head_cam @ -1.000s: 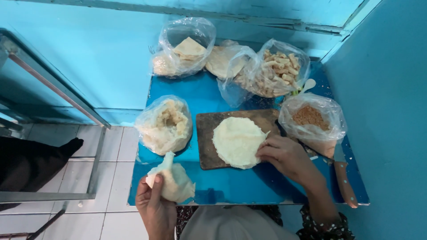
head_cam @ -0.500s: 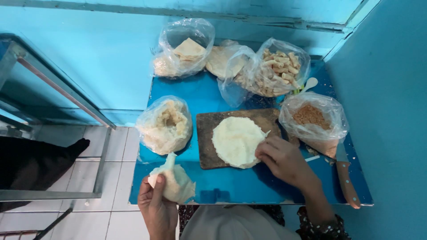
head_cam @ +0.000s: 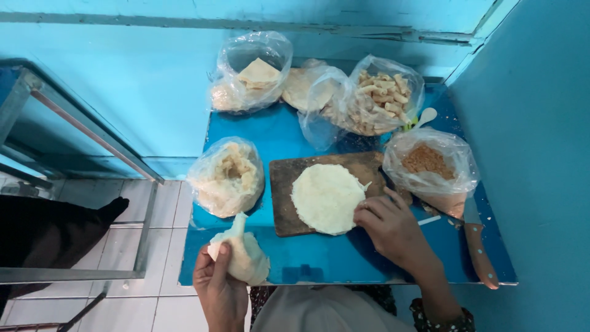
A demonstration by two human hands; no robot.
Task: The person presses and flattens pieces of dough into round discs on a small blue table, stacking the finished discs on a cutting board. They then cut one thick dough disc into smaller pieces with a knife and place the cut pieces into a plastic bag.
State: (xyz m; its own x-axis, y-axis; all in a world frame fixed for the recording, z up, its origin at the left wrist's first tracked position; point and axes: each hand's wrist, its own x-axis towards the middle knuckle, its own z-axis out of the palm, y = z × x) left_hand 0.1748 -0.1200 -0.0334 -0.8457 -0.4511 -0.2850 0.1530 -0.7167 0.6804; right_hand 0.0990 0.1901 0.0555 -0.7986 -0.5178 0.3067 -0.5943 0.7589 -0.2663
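A round, flat white wrapper (head_cam: 326, 198) lies on a dark wooden board (head_cam: 286, 184) on a small blue table (head_cam: 326, 258). My right hand (head_cam: 390, 229) rests at the wrapper's right edge, fingertips touching it. At the table's front left corner my left hand (head_cam: 216, 288) is shut on a pale folded dough parcel (head_cam: 244, 253) with a pointed top.
Clear plastic bags stand around the board: pale filling (head_cam: 226, 178) to the left, brown crumbs (head_cam: 430, 165) to the right, fried sticks (head_cam: 378, 95) and flat wrappers (head_cam: 253, 75) at the back. A knife (head_cam: 478, 245) lies by the right edge. Blue walls close the back and right.
My right hand has slid a little down and left along the wrapper's edge. My left hand keeps the parcel in about the same place.
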